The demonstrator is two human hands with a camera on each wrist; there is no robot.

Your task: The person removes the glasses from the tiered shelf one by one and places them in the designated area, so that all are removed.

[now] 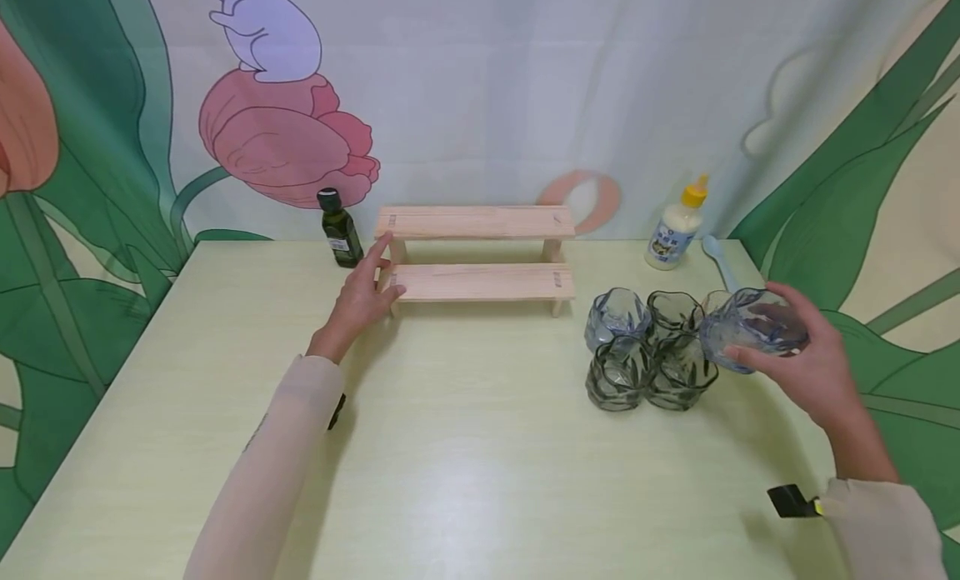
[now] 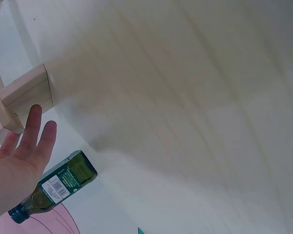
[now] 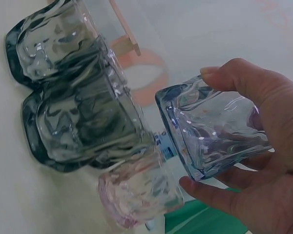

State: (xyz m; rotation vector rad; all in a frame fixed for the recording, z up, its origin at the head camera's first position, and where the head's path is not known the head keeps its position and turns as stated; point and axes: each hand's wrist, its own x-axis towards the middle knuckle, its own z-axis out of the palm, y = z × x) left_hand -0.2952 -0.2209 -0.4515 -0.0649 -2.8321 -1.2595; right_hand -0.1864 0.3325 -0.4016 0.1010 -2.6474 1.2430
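Note:
In the head view my left hand (image 1: 360,295) touches the left end of the two-tier wooden stand (image 1: 480,282), with the thumb at the lower shelf. Its fingers extend beside a stand leg (image 2: 31,90) in the left wrist view. My right hand (image 1: 817,363) holds a bluish clear glass (image 1: 753,323), tilted on its side, thumb on one side and fingers on the other. Below and left of it, several wavy glasses stand together: a blue one (image 1: 617,315), grey ones (image 1: 617,376) and a pinkish one (image 3: 141,192), partly hidden in the head view.
A dark green bottle (image 1: 341,234) stands left of the wooden stand. At the back right are a white bottle with a yellow nozzle (image 1: 672,230) and a pale blue spoon-like utensil (image 1: 720,259). A printed curtain (image 1: 465,105) hangs behind the table (image 1: 450,447).

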